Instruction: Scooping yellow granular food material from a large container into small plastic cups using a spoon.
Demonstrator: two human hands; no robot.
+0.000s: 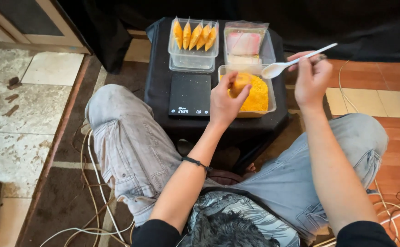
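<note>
A low black table (163, 68) carries a digital scale (190, 93) and a clear tub of orange powder (257, 93). Over the tub, the left hand (225, 100) curls its fingers around a small filled bag (240, 83). The right hand (310, 77) pinches a white plastic spoon (296, 61), bowl apparently empty. If the bag tilts, powder could spill outside the tub.

Small clear bag (240, 83), part-filled with orange powder, held upright over the tub (269, 103) of the same powder. White plastic spoon (291, 62), bowl empty, held level just above the tub, handle pointing right.
</note>
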